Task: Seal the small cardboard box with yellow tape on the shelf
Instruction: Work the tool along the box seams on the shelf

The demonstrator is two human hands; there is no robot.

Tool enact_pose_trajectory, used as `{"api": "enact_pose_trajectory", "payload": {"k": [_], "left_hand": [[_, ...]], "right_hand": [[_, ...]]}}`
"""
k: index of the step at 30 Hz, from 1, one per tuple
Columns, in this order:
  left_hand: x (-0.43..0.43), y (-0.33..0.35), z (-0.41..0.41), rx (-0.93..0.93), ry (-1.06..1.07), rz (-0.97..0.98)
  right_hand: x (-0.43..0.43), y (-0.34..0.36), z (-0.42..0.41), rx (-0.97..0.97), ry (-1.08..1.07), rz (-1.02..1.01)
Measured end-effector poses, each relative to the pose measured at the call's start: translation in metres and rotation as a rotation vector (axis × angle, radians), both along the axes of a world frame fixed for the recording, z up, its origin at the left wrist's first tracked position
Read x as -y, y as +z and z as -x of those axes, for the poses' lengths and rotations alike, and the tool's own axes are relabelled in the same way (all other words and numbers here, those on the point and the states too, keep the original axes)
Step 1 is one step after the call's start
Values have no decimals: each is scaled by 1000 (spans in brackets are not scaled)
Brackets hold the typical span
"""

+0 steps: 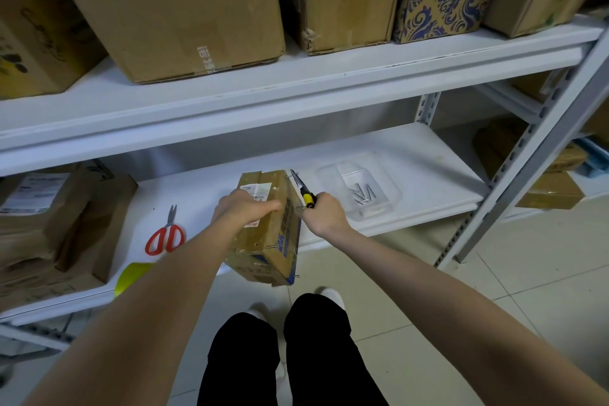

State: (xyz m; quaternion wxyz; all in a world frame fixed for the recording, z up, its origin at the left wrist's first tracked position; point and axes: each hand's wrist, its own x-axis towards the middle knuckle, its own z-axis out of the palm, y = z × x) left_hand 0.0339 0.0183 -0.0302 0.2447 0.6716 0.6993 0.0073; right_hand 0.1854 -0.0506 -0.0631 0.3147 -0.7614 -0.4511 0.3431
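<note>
Head view: my left hand (245,208) is on top of the small brown cardboard box (263,241), fingers curled over its top right edge, holding it down. The box sits tilted at the front edge of the lower white metal shelf (428,155), its near corner overhanging the floor. My right hand (324,214) is closed round the yellow-and-black handle of long-nose pliers (303,189), tips up at the box's far right corner. A clear plastic tray (389,175) with loose metal nails (362,193) is just right of that hand. Similar nails poke out of the box's sides. Red-handled scissors (166,234) lie left of the box. The yellow tape roll (131,273) is at the shelf front, partly hidden behind my left forearm.
</note>
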Motion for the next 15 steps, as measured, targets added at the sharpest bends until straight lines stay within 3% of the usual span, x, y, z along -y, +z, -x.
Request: {"api": "enact_pose_trajectory", "payload": {"k": [3,9,13,15], "left_hand": [[0,0,-1,-3,-10,3],[0,-1,-6,-12,-20,-11],[-6,-4,4,52,18,-6],[-9,-4,10,93,27,21]], "right_hand": [[6,4,-5,188,28,-53],[6,2,-2,-153,-71,27],[11,10,-19,182,-58,-98],[8,15,-35,208,-100,-84]]}}
